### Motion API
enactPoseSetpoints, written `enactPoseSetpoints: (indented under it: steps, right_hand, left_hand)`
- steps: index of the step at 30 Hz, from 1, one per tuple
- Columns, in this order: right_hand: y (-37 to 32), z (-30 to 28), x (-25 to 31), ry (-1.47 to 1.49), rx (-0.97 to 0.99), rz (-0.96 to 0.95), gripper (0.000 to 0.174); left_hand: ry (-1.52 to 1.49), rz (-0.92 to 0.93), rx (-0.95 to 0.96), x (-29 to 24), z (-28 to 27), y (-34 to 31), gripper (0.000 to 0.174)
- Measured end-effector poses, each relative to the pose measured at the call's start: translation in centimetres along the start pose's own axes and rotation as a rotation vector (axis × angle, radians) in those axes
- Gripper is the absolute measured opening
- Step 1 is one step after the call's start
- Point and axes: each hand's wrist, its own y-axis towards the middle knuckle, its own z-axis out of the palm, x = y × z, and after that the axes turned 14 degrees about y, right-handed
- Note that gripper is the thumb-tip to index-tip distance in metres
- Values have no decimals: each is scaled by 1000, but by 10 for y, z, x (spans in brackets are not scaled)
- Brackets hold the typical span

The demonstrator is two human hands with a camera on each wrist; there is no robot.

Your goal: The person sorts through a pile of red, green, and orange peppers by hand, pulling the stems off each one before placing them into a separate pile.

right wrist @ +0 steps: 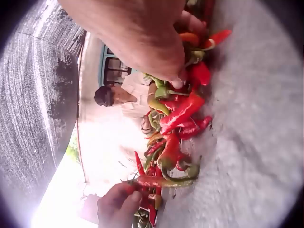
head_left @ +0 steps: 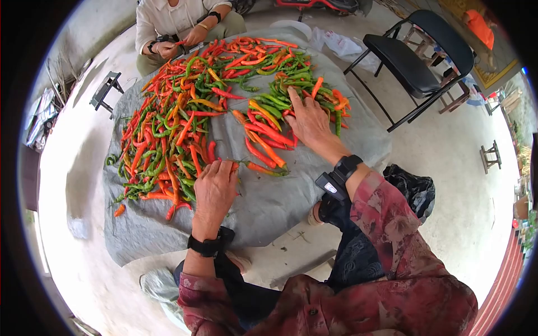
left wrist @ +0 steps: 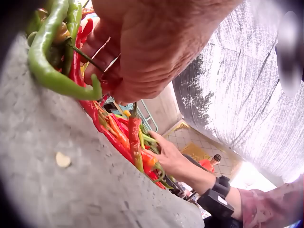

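Fingers of my left hand (head_left: 212,193) are curled at the near edge of the large mixed pile (head_left: 168,140) of red, orange and green chili peppers. They pinch a red chili pepper (left wrist: 135,142), which hangs by its stem below the thumb in the left wrist view. My right hand (head_left: 311,120) rests over a smaller heap, its index finger stretched across the green chili peppers (head_left: 274,101) and its thumb beside them. Long red and orange chili peppers (head_left: 269,137) lie just left of that hand. In the right wrist view its palm hides most of what lies underneath.
A grey sheet (head_left: 252,207) covers the work surface under the peppers. Across from me a person in a light shirt (head_left: 174,22) handles a red pepper. A black folding chair (head_left: 417,61) stands at the right, low stools (head_left: 105,91) on the floor, and a black bag (head_left: 412,190) near my right knee.
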Motion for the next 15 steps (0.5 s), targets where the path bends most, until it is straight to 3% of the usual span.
enactPoseSetpoints:
  steps: [1, 3, 7, 8, 9, 11, 12, 15]
  right_hand:
    - [8, 8, -4, 6, -1, 1, 72]
    - [17, 18, -6, 235, -143, -241, 69]
    - [16, 23, 6, 121, -201, -316, 52]
    - [14, 24, 11, 35, -255, -344, 37]
    - [11, 22, 19, 34, -253, -348, 37]
    - [2, 15, 37, 18, -5, -281, 29]
    - [-2, 19, 44, 138, 116, -124, 29]
    - [-13, 27, 47, 93, 162, -270, 33]
  left_hand:
    - [13, 6, -7, -1, -1, 0, 13]
    - [22, 18, -12, 0, -2, -2, 13]
    - [-4, 31, -7, 4, -5, -5, 15]
    - [-12, 40, -8, 4, -7, -6, 15]
    - [-13, 35, -10, 4, -9, -8, 15]
    - [-10, 38, 4, 2, -13, -10, 15]
    - [-11, 37, 2, 2, -13, -11, 15]
    - [-36, 45, -9, 1, -13, -16, 16]
